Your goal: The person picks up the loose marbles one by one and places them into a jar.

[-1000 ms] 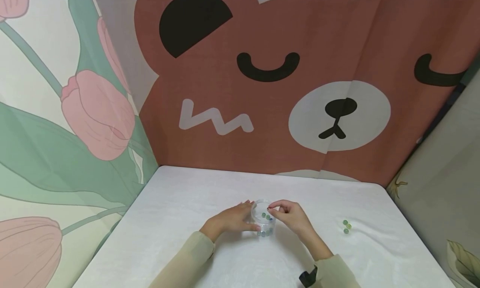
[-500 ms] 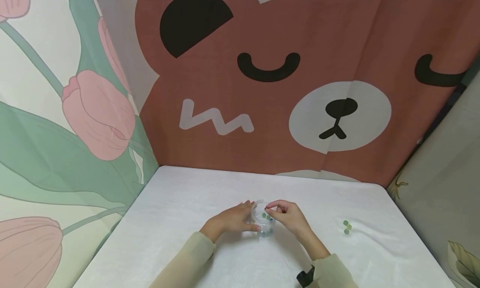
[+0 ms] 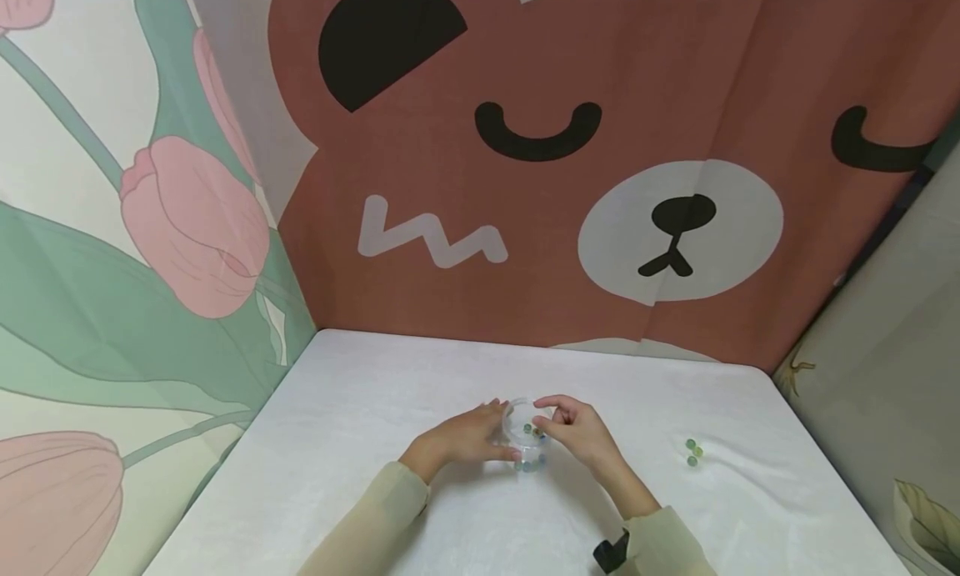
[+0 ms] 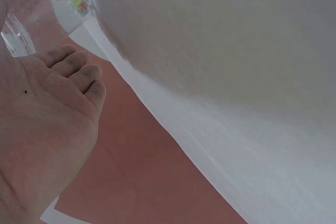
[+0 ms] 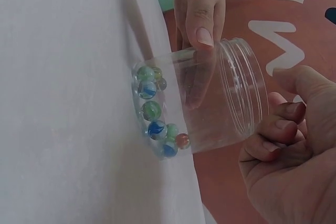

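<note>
A clear screw-neck plastic jar [image 3: 527, 444] stands upright on the white cloth, with several glass marbles at its bottom. My left hand [image 3: 463, 437] holds the jar from the left, thumb on the near side and fingers behind. At the jar's mouth is my right hand [image 3: 585, 433], thumb and index finger apart, other fingers curled, with nothing held. In the right wrist view a red-orange marble [image 5: 182, 140] appears inside the jar beside blue marbles [image 5: 157, 129] and green marbles [image 5: 151, 110]. The left palm [image 4: 47, 119] shows in the left wrist view.
Three marbles, green and yellow-green [image 3: 692, 461], lie together on the white cloth [image 3: 750, 518] to the right. A bear-print curtain [image 3: 450, 301] hangs behind the table, with a tulip-print curtain [image 3: 195, 226] on the left.
My right thumb and index finger have parted and let go of the small reddish marble over the jar, which now shows inside it. My left hand and the jar stay in place.
</note>
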A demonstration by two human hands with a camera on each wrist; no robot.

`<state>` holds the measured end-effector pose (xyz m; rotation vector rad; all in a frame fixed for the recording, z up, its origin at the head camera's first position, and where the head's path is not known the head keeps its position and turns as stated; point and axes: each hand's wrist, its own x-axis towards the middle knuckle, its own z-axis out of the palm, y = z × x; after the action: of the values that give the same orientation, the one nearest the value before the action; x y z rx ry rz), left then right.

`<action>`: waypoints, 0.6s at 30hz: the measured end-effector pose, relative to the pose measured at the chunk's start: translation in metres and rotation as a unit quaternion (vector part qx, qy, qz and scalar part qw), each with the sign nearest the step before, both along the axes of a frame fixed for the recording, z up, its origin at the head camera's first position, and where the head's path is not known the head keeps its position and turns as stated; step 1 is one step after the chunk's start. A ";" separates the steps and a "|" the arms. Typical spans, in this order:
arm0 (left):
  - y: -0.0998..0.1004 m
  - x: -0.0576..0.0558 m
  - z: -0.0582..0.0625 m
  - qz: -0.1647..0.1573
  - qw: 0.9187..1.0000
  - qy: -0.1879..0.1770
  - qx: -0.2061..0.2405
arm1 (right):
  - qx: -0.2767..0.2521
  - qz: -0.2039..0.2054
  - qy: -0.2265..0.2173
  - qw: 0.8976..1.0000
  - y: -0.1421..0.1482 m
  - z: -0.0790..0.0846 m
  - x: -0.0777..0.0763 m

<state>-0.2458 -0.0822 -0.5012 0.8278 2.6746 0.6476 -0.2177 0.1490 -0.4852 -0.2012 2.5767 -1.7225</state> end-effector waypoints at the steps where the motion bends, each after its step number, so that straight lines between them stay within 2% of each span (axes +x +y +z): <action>1: 0.000 0.000 0.000 0.001 1.000 0.000 -0.001 | 0.000 0.000 0.001 1.000 0.000 0.000 0.000; 18: -0.001 0.000 -0.001 0.005 1.000 0.000 0.008 | -0.002 -0.016 0.006 1.000 0.028 0.003 0.004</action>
<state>-0.2457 -0.0832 -0.5020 0.8180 2.6786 0.6715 -0.2134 0.1773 -0.4826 -0.1709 2.5999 -1.7420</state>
